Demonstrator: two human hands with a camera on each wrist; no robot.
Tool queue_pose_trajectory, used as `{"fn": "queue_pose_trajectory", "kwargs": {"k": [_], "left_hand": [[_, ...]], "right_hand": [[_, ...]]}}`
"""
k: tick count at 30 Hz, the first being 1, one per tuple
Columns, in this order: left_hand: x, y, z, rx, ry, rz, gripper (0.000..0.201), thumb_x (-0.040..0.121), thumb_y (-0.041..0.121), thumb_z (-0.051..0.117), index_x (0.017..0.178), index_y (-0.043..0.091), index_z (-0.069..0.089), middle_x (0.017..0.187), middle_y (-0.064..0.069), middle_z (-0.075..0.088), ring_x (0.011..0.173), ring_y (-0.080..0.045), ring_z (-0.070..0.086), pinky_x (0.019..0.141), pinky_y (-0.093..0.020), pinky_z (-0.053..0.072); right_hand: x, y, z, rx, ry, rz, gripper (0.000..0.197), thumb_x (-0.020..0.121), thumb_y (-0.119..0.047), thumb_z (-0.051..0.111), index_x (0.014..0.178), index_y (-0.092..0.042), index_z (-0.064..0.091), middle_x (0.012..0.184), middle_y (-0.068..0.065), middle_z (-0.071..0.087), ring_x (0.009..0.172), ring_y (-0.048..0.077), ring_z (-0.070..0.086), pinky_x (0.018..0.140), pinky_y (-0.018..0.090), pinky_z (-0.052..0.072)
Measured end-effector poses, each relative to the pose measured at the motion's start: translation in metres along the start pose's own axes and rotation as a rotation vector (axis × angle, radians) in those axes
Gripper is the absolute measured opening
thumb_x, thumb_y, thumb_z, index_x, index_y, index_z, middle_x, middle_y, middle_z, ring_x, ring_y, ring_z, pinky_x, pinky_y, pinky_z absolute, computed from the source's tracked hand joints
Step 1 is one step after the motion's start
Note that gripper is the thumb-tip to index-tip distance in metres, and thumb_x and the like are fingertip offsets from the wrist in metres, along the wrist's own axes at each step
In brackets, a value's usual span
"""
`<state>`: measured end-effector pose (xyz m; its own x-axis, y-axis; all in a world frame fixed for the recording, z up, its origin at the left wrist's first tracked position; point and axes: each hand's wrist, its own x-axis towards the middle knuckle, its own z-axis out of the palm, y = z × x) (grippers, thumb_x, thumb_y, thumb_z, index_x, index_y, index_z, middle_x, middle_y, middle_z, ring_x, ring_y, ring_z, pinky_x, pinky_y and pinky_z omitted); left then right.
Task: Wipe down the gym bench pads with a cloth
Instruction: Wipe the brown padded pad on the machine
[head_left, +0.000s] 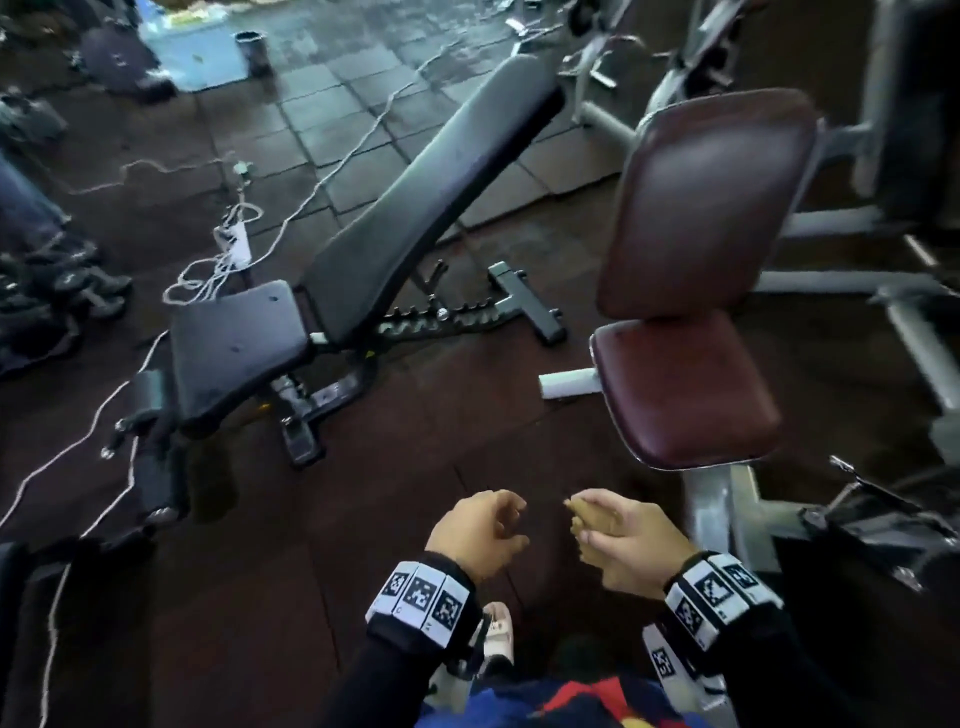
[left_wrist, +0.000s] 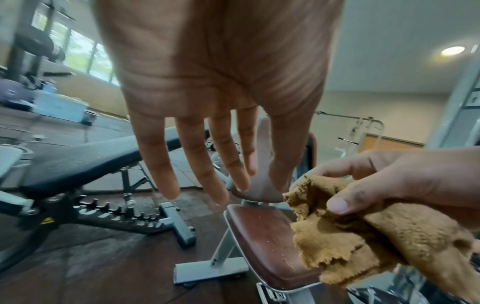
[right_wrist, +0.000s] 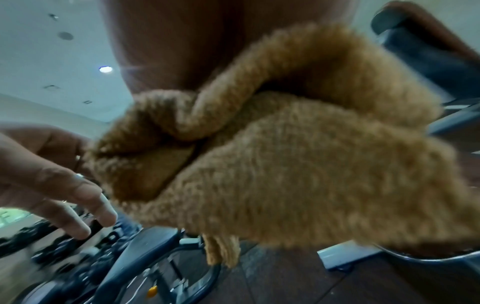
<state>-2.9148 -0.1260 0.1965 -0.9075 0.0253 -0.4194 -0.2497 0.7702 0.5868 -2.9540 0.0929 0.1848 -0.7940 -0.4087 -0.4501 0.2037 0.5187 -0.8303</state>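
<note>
My right hand grips a bunched tan cloth, which fills the right wrist view as a fuzzy wad. My left hand hangs just left of it, empty, fingers straight and loosely spread. Both hands are in front of my body, above the floor. A maroon seat pad with its upright maroon back pad stands just ahead to the right. A black adjustable bench lies to the left, with a seat pad and an inclined back pad.
White cables and a power strip trail over the dark rubber floor left of the black bench. Dumbbells sit at the far left. Grey machine frames crowd the right side. A black bag lies at lower right.
</note>
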Motion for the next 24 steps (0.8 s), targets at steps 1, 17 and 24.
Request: {"fn": "queue_pose_trajectory", "kwargs": {"k": [1, 17, 24], "left_hand": [[0.012, 0.002, -0.004, 0.015, -0.033, 0.032, 0.033, 0.080, 0.030, 0.069, 0.111, 0.033, 0.060, 0.104, 0.014, 0.061, 0.088, -0.005, 0.062, 0.086, -0.029, 0.050], [0.167, 0.106, 0.021, 0.126, -0.378, 0.276, 0.036, 0.078, 0.028, 0.071, 0.113, 0.028, 0.062, 0.100, 0.012, 0.063, 0.086, -0.009, 0.063, 0.086, -0.030, 0.052], [0.249, 0.183, 0.053, 0.132, -0.357, 0.282, 0.035, 0.077, 0.027, 0.071, 0.112, 0.029, 0.064, 0.098, 0.014, 0.065, 0.085, -0.008, 0.063, 0.085, -0.028, 0.051]], "right_hand": [[0.002, -0.002, -0.002, -0.025, 0.033, 0.011, 0.031, 0.084, -0.005, 0.064, 0.105, -0.027, 0.064, 0.088, -0.007, 0.070, 0.080, 0.001, 0.065, 0.077, 0.017, 0.052], [0.027, 0.045, -0.110, -0.027, 0.398, 0.207, 0.038, 0.080, -0.018, 0.067, 0.113, -0.037, 0.060, 0.095, -0.012, 0.069, 0.088, -0.002, 0.063, 0.077, 0.007, 0.044], [0.069, 0.080, -0.204, -0.041, 0.396, 0.189, 0.041, 0.080, -0.016, 0.066, 0.114, -0.037, 0.058, 0.104, -0.012, 0.066, 0.096, -0.001, 0.061, 0.077, -0.002, 0.036]]}}
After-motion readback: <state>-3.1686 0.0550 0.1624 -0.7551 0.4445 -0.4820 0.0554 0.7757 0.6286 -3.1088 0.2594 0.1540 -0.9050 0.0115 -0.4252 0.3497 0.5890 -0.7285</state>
